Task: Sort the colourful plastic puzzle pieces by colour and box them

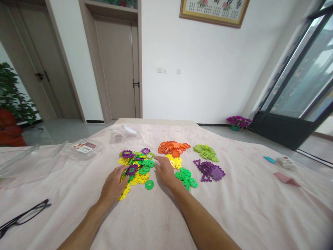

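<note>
A mixed heap of plastic interlocking pieces in yellow, green and purple lies between my hands. My left hand rests against the heap's left side, its thumb and forefinger apart with pieces between them. Close to those fingertips is a purple square piece. My right hand is at the heap's right side, forefinger stretched out and thumb apart. Its fingertip is at the corner of a light green square piece; a firm grip on it does not show. One green round piece lies just in front of the heap.
Sorted piles of orange, yellow, green, light green and purple pieces lie to the right. Clear plastic containers and glasses are on the left. A pink cloth lies far right.
</note>
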`<state>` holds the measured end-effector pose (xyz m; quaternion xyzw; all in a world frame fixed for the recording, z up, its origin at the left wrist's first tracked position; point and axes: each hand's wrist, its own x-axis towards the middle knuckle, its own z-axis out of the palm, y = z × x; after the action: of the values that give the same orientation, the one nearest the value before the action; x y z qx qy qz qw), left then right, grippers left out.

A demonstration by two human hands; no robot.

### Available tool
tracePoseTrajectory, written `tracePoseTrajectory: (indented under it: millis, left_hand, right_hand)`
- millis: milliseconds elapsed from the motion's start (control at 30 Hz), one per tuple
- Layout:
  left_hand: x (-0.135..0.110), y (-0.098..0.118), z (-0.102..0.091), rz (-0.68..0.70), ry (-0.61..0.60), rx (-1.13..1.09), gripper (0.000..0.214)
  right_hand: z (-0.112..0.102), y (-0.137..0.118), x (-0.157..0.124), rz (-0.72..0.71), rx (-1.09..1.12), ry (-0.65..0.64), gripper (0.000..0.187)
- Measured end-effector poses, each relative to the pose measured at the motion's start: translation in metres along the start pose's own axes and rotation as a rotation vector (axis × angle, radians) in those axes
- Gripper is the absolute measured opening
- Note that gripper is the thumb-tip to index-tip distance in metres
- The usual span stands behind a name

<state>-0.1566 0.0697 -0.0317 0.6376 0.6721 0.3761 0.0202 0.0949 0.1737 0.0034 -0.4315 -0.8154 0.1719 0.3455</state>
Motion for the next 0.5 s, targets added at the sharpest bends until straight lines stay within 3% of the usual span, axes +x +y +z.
tracePoseTrajectory:
  millis: [100,233,367,500]
  left_hand:
    - [0.000,0.000,0.000,0.002,0.004,0.001,0.044]
    - [-0.001,0.002,0.000,-0.002,0.006,-0.001,0.043]
    - [-0.001,0.001,0.000,-0.003,-0.005,0.009,0.043]
    - [0.000,-0.002,0.001,-0.001,-0.016,0.020,0.044]
  right_hand:
    - [0.002,-0.011,-0.005,-0.123,-0.226,-0.125,0.054]
    - [0.006,-0.020,-0.004,-0.119,-0.345,-0.219,0.046]
    - [0.007,-0.023,-0.004,-0.096,-0.421,-0.235,0.031]
    - [0.001,-0.022,-0.005,-0.075,-0.422,-0.201,0.033]
